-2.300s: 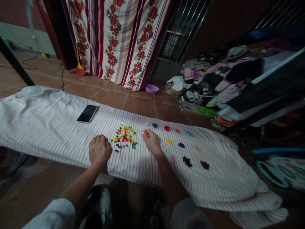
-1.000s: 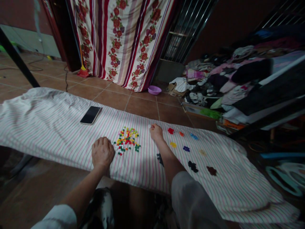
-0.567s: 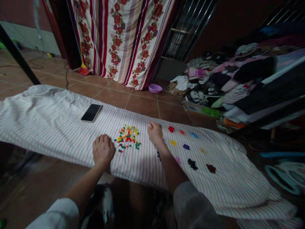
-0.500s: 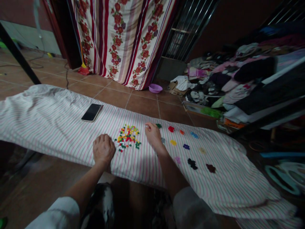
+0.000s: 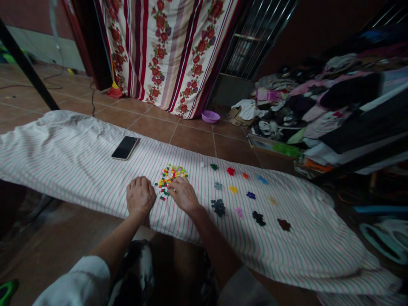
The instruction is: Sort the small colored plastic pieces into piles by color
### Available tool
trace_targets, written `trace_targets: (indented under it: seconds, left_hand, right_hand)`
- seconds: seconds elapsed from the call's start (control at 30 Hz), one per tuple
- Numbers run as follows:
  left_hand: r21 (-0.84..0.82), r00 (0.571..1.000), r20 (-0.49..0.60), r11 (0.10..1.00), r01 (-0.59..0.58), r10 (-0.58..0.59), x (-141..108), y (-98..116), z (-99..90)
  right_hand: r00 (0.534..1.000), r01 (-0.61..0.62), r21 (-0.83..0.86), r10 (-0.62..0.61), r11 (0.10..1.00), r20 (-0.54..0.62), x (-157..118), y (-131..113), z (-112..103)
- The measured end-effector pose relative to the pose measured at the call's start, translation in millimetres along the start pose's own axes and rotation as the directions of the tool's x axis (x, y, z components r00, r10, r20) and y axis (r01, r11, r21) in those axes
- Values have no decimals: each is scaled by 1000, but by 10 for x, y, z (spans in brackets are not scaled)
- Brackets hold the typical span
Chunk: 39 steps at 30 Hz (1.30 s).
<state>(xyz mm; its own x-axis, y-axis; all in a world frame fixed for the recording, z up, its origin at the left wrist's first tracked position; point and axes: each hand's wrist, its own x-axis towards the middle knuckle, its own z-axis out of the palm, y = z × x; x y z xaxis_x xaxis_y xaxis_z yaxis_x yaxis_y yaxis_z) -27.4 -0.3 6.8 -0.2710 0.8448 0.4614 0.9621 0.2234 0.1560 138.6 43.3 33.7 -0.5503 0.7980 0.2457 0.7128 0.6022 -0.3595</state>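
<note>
A mixed pile of small coloured pieces (image 5: 168, 173) lies on the striped cloth; the pieces are too small to name surely. My right hand (image 5: 184, 195) is over the pile's near right side, thumb and fingers pinched together, with anything between them hidden. Just left of the pile, my left hand (image 5: 140, 196) rests on the cloth with its fingers curled under. Sorted clusters sit to the right: white (image 5: 202, 165), green (image 5: 213, 167), red (image 5: 230, 171), light grey (image 5: 218, 185), yellow (image 5: 233, 189), dark grey (image 5: 218, 208) and several more.
A phone (image 5: 125, 148) lies on the striped cloth (image 5: 79, 148), left of the pile. Beyond the cloth's far edge, a purple basin (image 5: 211, 117) stands on the tiled floor before a floral curtain (image 5: 178, 55). Heaped clothes (image 5: 306, 100) fill the right background.
My right hand has moved left and nearer, from beside the white and green clusters to the mixed pile. White and dark grey clusters now show. My left hand stays in place.
</note>
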Motion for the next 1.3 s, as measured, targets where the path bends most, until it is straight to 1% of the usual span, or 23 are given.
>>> trace_targets:
  seconds: [0.2, 0.33, 0.57, 0.67, 0.8, 0.93, 1.1, 1.3]
  left_hand:
    - [-8, 1000, 2, 1000, 3, -3, -2, -5, -11]
    - [-17, 1000, 3, 1000, -2, 2, 4, -2, -8]
    - [-36, 1000, -2, 999, 9, -9, -1, -1, -16]
    - [-53, 1000, 6, 998, 18, -18, -4, -1, -25]
    - [-75, 1000, 18, 997, 24, -23, 1, 5, -37]
    - [-72, 1000, 16, 997, 22, -21, 4, 9, -42]
    - [-65, 1000, 22, 998, 19, -17, 1, 10, -45]
    - [-51, 1000, 12, 999, 17, -17, -2, 5, -31]
  right_hand:
    - [998, -4, -97, 10, 995, 61, 39, -67, 18]
    - [997, -17, -146, 28, 989, 74, 49, -93, 12]
    - [996, 23, -210, -3, 977, 94, 41, -179, 27]
    - [996, 42, -208, -26, 977, 81, 39, -217, 40]
    - [998, 51, -162, -45, 985, 39, 44, -218, 56]
    - [999, 34, -135, -30, 990, 31, 58, -198, 66]
    - [999, 25, -157, -17, 987, 52, 59, -202, 63]
    - [997, -31, -199, 46, 979, 67, 49, -202, 77]
